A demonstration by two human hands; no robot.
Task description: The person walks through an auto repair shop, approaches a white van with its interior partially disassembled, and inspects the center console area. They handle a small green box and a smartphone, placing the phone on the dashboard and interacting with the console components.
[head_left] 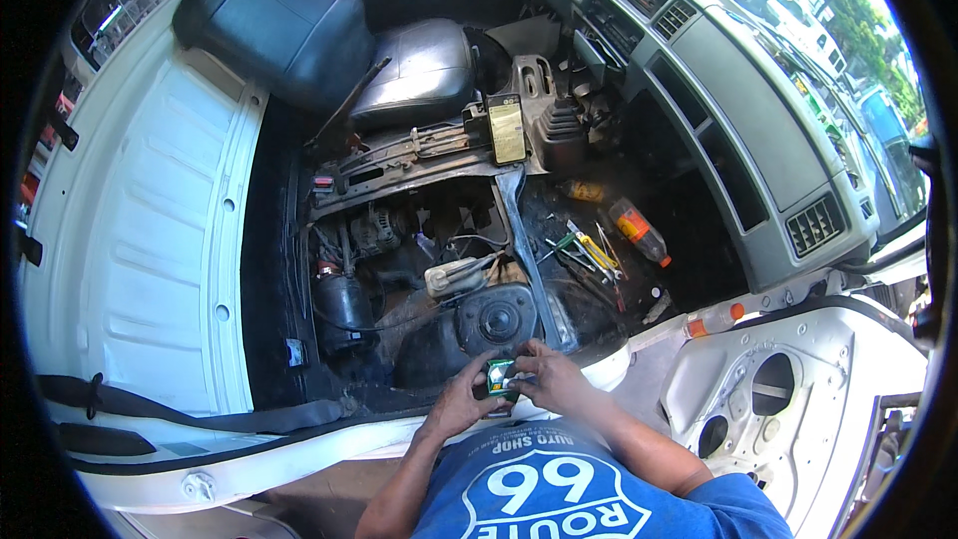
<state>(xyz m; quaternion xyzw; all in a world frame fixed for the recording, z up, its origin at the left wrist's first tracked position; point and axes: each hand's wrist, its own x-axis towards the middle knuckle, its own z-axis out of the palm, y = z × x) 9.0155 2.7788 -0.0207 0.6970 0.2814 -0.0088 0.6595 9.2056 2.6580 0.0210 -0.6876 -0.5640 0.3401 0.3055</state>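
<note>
While we worked over the white door sill (379, 441), we held a small green box (499, 377) between our two hands, just in front of the blue shirt (544, 484) and near the round black mount (498, 319). Our left hand (462, 401) pinched it along its left side between fingers and thumb; our right hand (551, 379) had its fingertips bent in at the right edge, though we could not tell whether they gripped the box or something small at its face. Handling it well, we judged, called for a steady left hold, light enough not to crush the sides, with the right fingertips kept close. Because gaps opened beside the black canister (341, 311), anything dropped might have slipped out of reach, so keeping the box level seemed wise.
</note>
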